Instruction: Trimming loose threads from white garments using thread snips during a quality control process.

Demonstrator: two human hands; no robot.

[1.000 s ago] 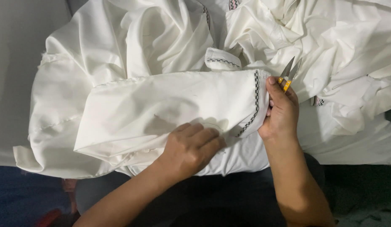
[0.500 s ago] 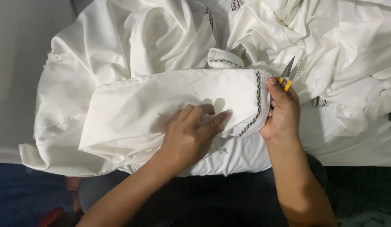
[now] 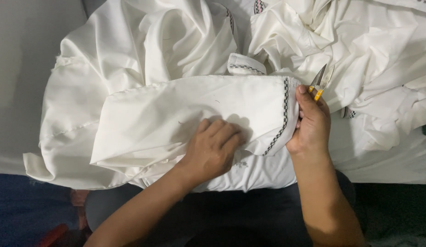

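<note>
Sleeve [image 3: 176, 119] lies left-to-right before you: your left hand [image 3: 213, 148] presses flat on it, your right hand [image 3: 311, 126] pinches its trimmed cuff [image 3: 286, 114], closed around snips [image 3: 322, 81].

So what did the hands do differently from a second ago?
The left hand slid up and to the right across the white sleeve, its fingers now spread flat on the cloth. The right hand stayed put, pinching the checkered-trim cuff and holding the small thread snips. The garment pile looks unchanged.

Close head view, facing steeply downward
</note>
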